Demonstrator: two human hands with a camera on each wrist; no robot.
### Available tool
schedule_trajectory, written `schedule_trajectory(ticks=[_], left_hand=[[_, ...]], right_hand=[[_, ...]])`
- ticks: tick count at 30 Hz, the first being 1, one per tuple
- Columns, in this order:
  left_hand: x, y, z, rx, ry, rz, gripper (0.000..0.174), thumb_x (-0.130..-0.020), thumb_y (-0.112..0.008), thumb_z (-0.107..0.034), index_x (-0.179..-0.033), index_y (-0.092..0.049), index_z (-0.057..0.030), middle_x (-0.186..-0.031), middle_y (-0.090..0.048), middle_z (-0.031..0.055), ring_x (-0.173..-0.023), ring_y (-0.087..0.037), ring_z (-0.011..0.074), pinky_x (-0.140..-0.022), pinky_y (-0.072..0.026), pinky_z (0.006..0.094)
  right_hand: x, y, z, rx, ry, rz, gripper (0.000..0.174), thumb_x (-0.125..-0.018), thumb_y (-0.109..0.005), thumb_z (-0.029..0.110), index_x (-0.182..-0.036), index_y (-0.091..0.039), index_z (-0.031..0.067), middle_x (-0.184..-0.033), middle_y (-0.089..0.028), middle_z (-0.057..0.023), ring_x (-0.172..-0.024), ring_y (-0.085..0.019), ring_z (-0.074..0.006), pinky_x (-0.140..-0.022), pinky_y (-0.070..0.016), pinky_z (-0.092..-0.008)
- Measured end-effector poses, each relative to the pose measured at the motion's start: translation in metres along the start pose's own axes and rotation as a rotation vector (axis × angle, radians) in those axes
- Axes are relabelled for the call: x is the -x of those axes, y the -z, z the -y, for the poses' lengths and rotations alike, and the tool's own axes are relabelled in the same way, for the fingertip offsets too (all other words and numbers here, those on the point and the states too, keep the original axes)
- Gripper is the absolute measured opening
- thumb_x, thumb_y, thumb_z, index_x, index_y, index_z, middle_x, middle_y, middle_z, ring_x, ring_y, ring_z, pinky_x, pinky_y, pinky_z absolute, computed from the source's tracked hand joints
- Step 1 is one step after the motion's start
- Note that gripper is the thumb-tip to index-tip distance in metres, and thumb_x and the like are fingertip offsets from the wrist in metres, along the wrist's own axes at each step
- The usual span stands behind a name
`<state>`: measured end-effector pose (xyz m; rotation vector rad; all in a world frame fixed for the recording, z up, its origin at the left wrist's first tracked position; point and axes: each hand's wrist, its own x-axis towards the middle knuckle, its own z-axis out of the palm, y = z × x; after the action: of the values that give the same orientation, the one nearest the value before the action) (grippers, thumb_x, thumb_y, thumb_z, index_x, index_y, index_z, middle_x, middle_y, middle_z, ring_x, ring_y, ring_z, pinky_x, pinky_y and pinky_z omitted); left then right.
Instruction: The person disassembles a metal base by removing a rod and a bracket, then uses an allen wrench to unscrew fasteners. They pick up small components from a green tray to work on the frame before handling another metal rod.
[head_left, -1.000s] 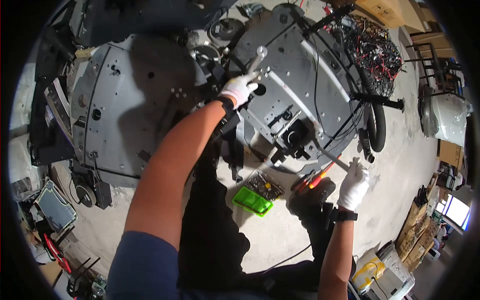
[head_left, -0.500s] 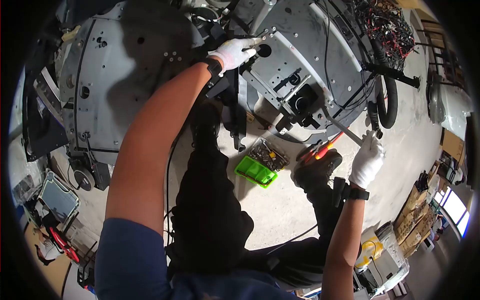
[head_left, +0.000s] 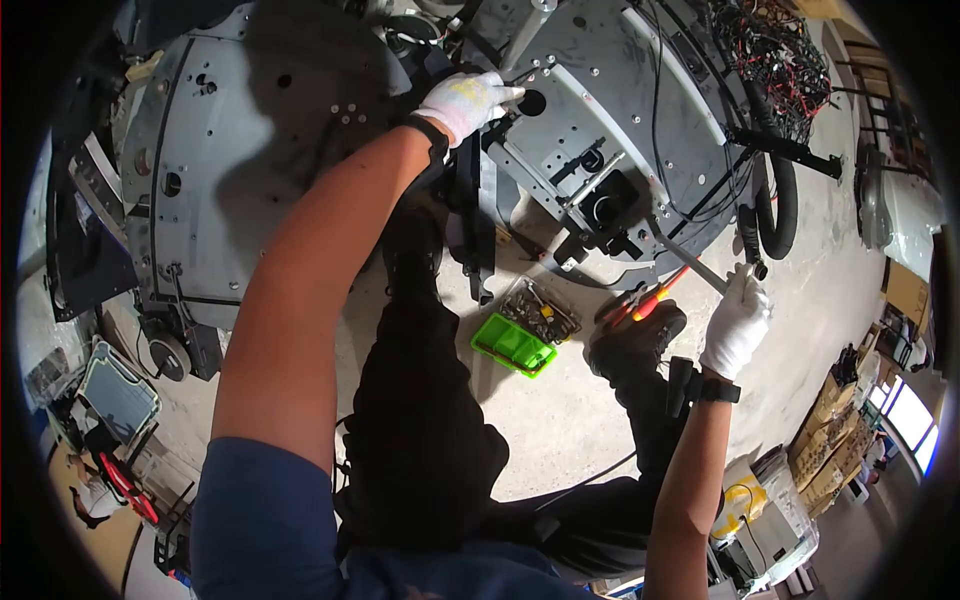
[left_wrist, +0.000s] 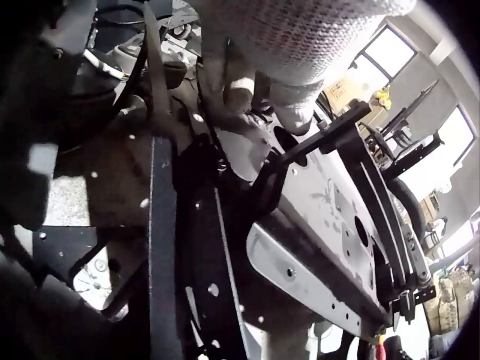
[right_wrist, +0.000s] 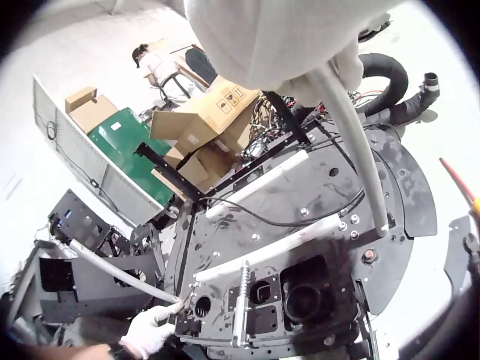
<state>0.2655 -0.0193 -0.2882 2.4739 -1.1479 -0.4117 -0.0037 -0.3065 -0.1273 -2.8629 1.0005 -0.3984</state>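
Note:
My left hand (head_left: 465,102), in a white glove, reaches to the edge of a dark metal plate (head_left: 625,115), its fingers extended beside a round hole (head_left: 531,102). In the right wrist view, the left hand (right_wrist: 150,330) is at the lower end of a grey tube (right_wrist: 124,277); contact with the tube is unclear. My right hand (head_left: 738,320) grips another grey tube (head_left: 690,258), also in the right wrist view (right_wrist: 349,127), whose far end meets the plate (right_wrist: 315,176) near several bolts. In the left wrist view, the gloved left hand (left_wrist: 300,37) partly hides its fingertips.
A green tray (head_left: 514,345) and a box of small metal parts (head_left: 541,310) lie on the floor between the legs. Red-and-yellow tools (head_left: 650,302) lie beside a shoe. A second large panel (head_left: 240,170) is at left; tangled wires (head_left: 775,65) are at upper right.
The head view has shifted, so the plates appear higher. The left hand's fingers are more spread than a second ago, near the round hole. The right hand keeps its grip on the tube.

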Motion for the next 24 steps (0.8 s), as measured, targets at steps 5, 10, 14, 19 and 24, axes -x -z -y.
schedule_trajectory(ticks=[5, 10, 14, 19, 24], left_hand=[[-0.001, -0.002, 0.003, 0.002, -0.012, -0.011, 0.031, -0.085, -0.053, -0.021, -0.115, -0.057, -0.0211, -0.104, -0.057, 0.0066, -0.094, -0.057, 0.0284, -0.084, -0.0452, 0.0377], [-0.004, -0.008, -0.004, 0.209, 0.042, -0.028, 0.027, -0.082, -0.051, -0.013, -0.107, -0.063, -0.0127, -0.102, -0.062, 0.0075, -0.092, -0.059, 0.0241, -0.085, -0.0444, 0.0313], [-0.006, -0.001, -0.014, 0.774, 0.393, 0.011, 0.028, -0.084, -0.055, -0.017, -0.11, -0.061, -0.0092, -0.102, -0.064, 0.0038, -0.089, -0.058, 0.0104, -0.08, -0.0447, 0.0243], [-0.006, 0.004, -0.008, 0.859, 0.375, 0.021, 0.031, -0.083, -0.057, -0.012, -0.114, -0.059, -0.0091, -0.105, -0.063, 0.0031, -0.086, -0.058, 0.0104, -0.078, -0.0451, 0.0237], [-0.005, -0.003, -0.011, 0.857, 0.302, -0.06, 0.031, -0.084, -0.056, -0.011, -0.114, -0.059, -0.0079, -0.107, -0.063, 0.0037, -0.09, -0.059, 0.0103, -0.078, -0.0451, 0.022]], right_hand=[[-0.001, 0.003, 0.003, -0.001, 0.005, 0.026, 0.021, -0.089, -0.052, 0.016, -0.083, -0.064, -0.0006, -0.072, -0.063, -0.0141, -0.064, -0.062, -0.0216, -0.058, -0.0459, -0.0321], [-0.001, 0.005, 0.002, 0.037, 0.023, 0.04, 0.02, -0.088, -0.052, 0.015, -0.086, -0.064, -0.0005, -0.073, -0.063, -0.0142, -0.065, -0.062, -0.0214, -0.059, -0.046, -0.0313], [-0.001, 0.003, 0.003, 0.021, -0.003, 0.038, 0.019, -0.088, -0.052, 0.015, -0.089, -0.065, 0.0002, -0.074, -0.063, -0.0145, -0.066, -0.062, -0.0217, -0.06, -0.0464, -0.0314], [0.0, 0.004, 0.005, -0.002, 0.02, 0.016, 0.018, -0.087, -0.053, 0.014, -0.09, -0.065, 0.0004, -0.075, -0.064, -0.0146, -0.066, -0.062, -0.022, -0.061, -0.0466, -0.0318], [0.0, 0.004, 0.004, 0.029, 0.082, 0.003, 0.018, -0.087, -0.053, 0.013, -0.091, -0.065, 0.0007, -0.076, -0.064, -0.0145, -0.066, -0.062, -0.0227, -0.06, -0.0465, -0.0318]])
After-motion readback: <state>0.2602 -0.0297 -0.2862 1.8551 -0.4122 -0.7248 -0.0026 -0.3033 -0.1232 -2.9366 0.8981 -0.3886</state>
